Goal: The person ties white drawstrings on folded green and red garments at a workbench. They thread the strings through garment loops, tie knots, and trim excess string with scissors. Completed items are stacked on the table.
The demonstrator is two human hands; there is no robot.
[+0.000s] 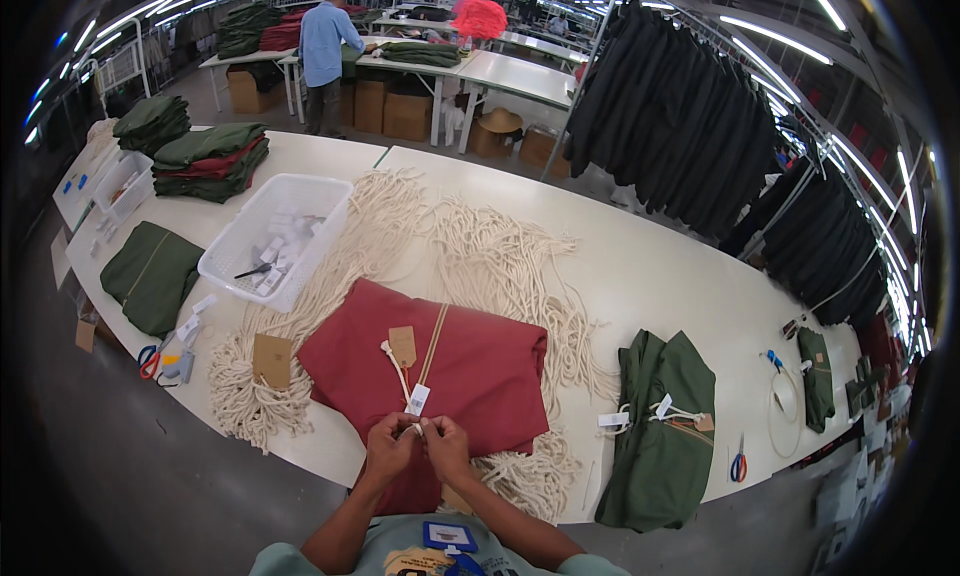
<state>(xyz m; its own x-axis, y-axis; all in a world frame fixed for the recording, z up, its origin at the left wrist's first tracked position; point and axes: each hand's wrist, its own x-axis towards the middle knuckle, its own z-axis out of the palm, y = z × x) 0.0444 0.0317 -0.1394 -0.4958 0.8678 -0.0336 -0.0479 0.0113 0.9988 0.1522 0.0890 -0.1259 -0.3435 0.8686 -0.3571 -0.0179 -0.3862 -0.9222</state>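
Observation:
A dark red folded fabric piece (490, 361) lies in front of me, with a tan double stripe down it and its near end hanging over the table edge. My left hand (390, 448) and my right hand (446, 448) meet over its near part, fingertips pinched together on a short white cord (416, 429). Just beyond the fingers sits a small white label (418, 400). A brown card tag (401, 346) rests on the red fabric, beside another stretch of cord (395, 370). How the cord passes between my fingers is too small to make out.
Bundles of cream rope (500, 241) spread around the red piece. A white basket (325, 238) holds labels. Green folded pieces (655, 426) lie right, near scissors (739, 464); more scissors (149, 362) lie left. Dark garments (670, 126) hang on a rack. A person (323, 51) stands at a far table.

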